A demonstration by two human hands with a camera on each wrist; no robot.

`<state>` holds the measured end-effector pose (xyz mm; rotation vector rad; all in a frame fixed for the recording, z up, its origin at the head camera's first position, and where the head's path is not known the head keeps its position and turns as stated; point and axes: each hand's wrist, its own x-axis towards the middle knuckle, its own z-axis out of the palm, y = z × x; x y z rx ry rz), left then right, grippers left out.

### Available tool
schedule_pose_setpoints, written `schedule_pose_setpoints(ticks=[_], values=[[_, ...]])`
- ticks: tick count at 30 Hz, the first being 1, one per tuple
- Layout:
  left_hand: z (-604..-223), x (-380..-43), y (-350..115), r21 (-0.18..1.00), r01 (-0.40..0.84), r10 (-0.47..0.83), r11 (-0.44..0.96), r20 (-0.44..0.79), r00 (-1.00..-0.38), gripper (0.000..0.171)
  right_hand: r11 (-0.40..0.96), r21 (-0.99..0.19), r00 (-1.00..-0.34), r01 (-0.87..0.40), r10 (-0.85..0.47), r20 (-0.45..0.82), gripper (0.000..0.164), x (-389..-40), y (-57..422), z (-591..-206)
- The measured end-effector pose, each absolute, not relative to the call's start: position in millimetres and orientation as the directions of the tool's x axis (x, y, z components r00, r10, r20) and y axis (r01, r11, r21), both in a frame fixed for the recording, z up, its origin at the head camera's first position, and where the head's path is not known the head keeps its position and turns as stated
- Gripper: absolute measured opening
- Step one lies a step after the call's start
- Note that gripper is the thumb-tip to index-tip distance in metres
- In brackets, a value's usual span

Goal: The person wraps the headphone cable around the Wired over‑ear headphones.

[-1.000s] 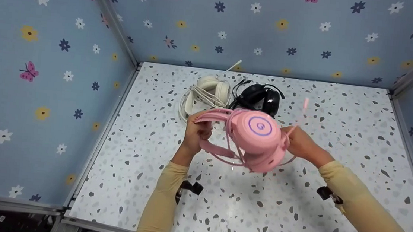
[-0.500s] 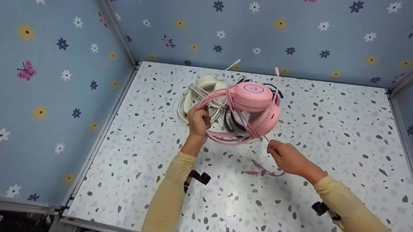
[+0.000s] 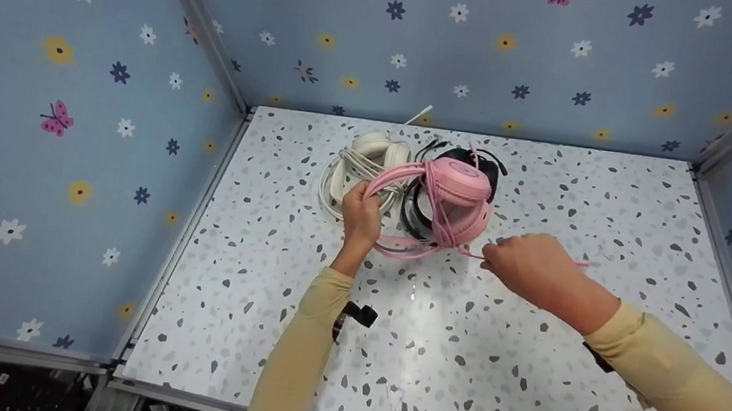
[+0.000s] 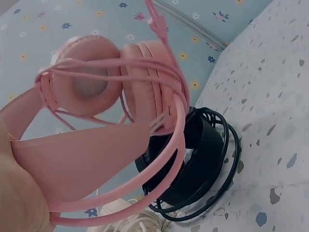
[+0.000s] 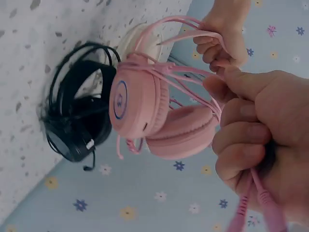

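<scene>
My left hand [image 3: 361, 218] grips the headband of a pink headset [image 3: 464, 182], lifted above the table with its ear cups to the right. Pink cable is wound around the headset near the cups, as the left wrist view shows beside the wide inner headband [image 4: 87, 164]. To the right, my right hand [image 3: 542, 274] pinches the pink cable [image 3: 470, 253], which runs taut to the headset. In the right wrist view the fingers curl round the cable, and two pink plugs [image 5: 271, 210] hang out below the fist. The thumb hides part of the cable.
Behind the pink headset, a black headset [image 5: 72, 130] lies on the speckled table [image 3: 254, 275]. To its left lies a white headset [image 3: 371, 146] with its cable coiled and microphone boom raised. Flower-patterned panels [image 3: 459, 55] stand at the back and sides.
The pink headset first moved away toward the black one, then settled slightly lower. My right hand drew back, then moved right with the cable, whose plugs swung to its far side.
</scene>
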<state>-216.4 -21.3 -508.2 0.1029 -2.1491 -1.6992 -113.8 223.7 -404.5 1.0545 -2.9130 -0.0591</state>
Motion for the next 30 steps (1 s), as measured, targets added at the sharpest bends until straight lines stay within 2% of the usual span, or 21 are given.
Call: schedule_pose_setpoints(ticks=[3, 10, 13, 16, 19, 23, 26, 30], values=[[-508, -214, -19, 0.94, 0.19, -0.277, 0.282, 0.269, -0.922, 0.008, 0.736, 0.128, -0.739, -0.665, -0.673, 0.03, 0.024, -113, 221, -383], [-505, -209, -11, 0.873, 0.316, -0.144, 0.371, 0.39, -0.909, 0.008, 0.683, 0.171, -0.686, -0.71, -0.726, 0.047, 0.029, -110, 208, -349], [-504, -205, -9, 0.837, 0.419, -0.03, 0.352, 0.458, -0.889, 0.008, 0.642, 0.184, -0.647, -0.744, -0.761, 0.043, 0.027, -115, 203, -340], [-501, -201, -9, 0.807, 0.531, 0.118, 0.26, 0.519, -0.847, 0.01, 0.605, 0.159, -0.608, -0.78, -0.793, 0.039, 0.023, -127, 203, -334], [-496, -197, -12, 0.787, 0.604, 0.256, 0.126, 0.562, -0.786, 0.011, 0.57, 0.069, -0.567, -0.819, -0.822, 0.061, 0.015, -143, 206, -332], [-484, -190, -21, 0.798, 0.603, 0.414, -0.017, 0.555, -0.722, 0.011, 0.485, -0.178, -0.501, -0.856, -0.864, 0.053, 0.004, -159, 217, -335], [-468, -184, -29, 0.814, 0.576, 0.504, -0.073, 0.529, -0.683, 0.01, 0.416, -0.353, -0.454, -0.838, -0.891, 0.027, 0.009, -163, 223, -339], [-454, -179, -39, 0.818, 0.565, 0.555, -0.105, 0.52, -0.649, 0.008, 0.372, -0.454, -0.419, -0.81, -0.908, 0.002, 0.014, -160, 223, -345]])
